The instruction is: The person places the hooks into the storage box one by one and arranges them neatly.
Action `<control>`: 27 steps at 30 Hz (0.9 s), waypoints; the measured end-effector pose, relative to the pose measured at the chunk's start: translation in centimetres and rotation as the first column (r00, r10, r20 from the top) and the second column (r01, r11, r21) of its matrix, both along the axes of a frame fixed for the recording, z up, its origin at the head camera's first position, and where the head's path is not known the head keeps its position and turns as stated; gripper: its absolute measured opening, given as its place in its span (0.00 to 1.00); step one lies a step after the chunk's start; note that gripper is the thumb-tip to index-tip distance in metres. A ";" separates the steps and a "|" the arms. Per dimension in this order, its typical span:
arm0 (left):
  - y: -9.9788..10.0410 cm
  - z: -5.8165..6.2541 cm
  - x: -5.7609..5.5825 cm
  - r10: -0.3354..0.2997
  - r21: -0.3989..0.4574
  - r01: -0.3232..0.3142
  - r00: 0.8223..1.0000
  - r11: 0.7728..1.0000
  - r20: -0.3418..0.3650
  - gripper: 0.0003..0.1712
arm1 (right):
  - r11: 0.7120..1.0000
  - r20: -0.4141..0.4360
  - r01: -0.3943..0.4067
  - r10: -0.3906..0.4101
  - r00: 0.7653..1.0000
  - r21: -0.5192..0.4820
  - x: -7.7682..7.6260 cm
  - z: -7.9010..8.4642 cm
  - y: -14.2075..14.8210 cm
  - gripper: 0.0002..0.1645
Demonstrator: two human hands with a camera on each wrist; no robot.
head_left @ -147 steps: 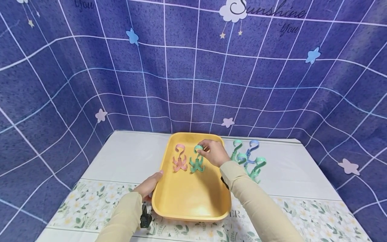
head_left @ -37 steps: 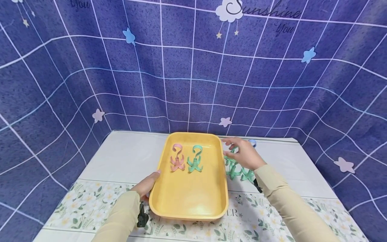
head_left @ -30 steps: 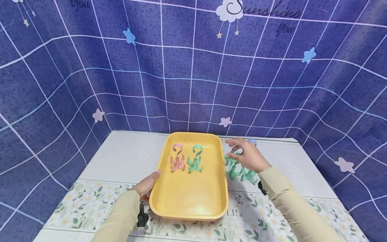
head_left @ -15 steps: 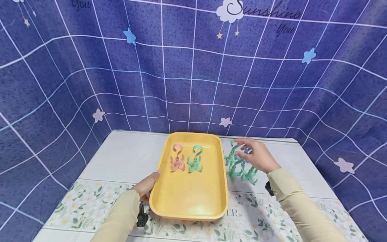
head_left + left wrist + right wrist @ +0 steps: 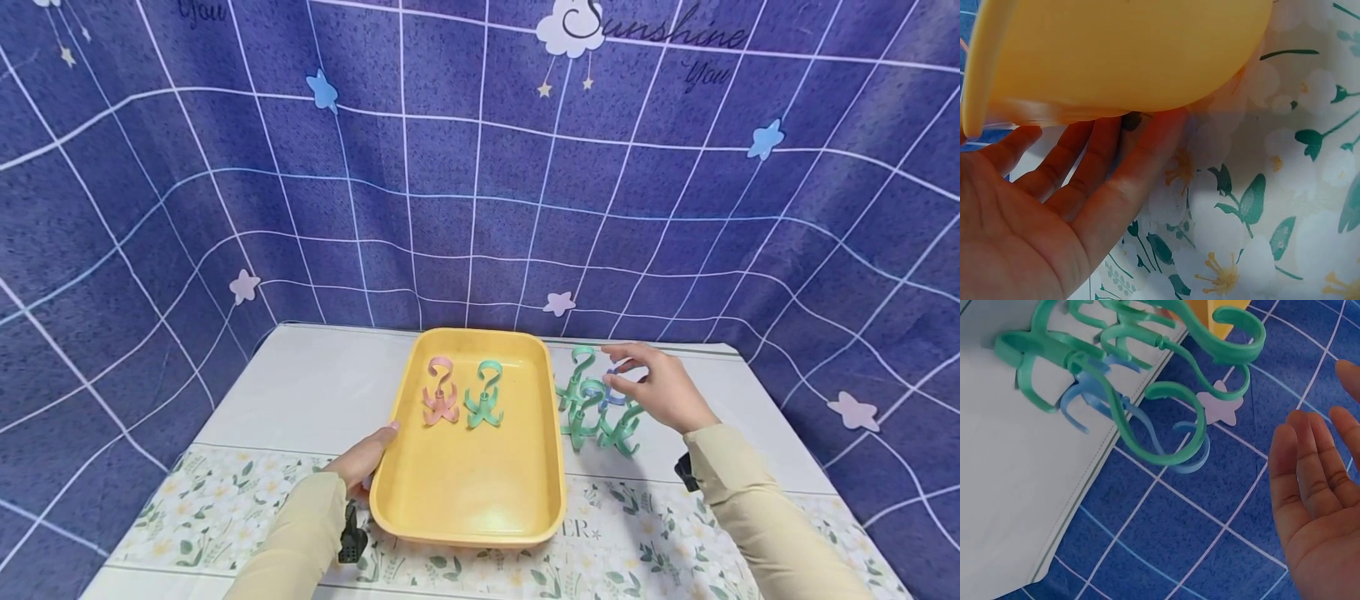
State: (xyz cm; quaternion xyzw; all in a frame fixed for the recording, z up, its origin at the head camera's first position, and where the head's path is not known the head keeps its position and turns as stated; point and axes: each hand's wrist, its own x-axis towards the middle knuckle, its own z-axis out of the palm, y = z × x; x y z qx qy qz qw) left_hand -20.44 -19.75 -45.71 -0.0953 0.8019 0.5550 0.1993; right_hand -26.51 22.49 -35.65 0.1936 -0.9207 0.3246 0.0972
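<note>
Inside the yellow tray (image 5: pixel 480 500) lie a pink four-claw hook hanger (image 5: pixel 441 404) and a green four-claw hook hanger (image 5: pixel 483 404), side by side. My left hand (image 5: pixel 365 458) holds the tray's left edge; the thumb is at the rim, and in the left wrist view the fingers (image 5: pixel 1138 169) reach under its wall. On the right, my right hand (image 5: pixel 656 385) is above a group of hangers with nothing in its grasp, its fingers apart. That group has a green hanger (image 5: pixel 576 387) at the back, two more green ones, and a blue hanger (image 5: pixel 1094 394) partly hidden in the head view.
The white table (image 5: pixel 300 375) carries a flowered strip (image 5: pixel 217 500) along its front. A dark blue gridded curtain (image 5: pixel 450 167) with stars surrounds the table at the back and sides. The loose hangers stand close to the tray's right wall.
The right hand let go of the green hanger in the tray, then came over the loose hangers. Lately it moved further right, uncovering the green ones. The left hand stays at the tray.
</note>
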 end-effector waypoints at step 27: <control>0.2 0.0 -0.1 0.026 -0.039 -0.025 1.000 0.999 0.005 0.38 | 0.996 -0.014 0.090 -0.090 0.996 0.029 0.5 -1.3 3.8 0.24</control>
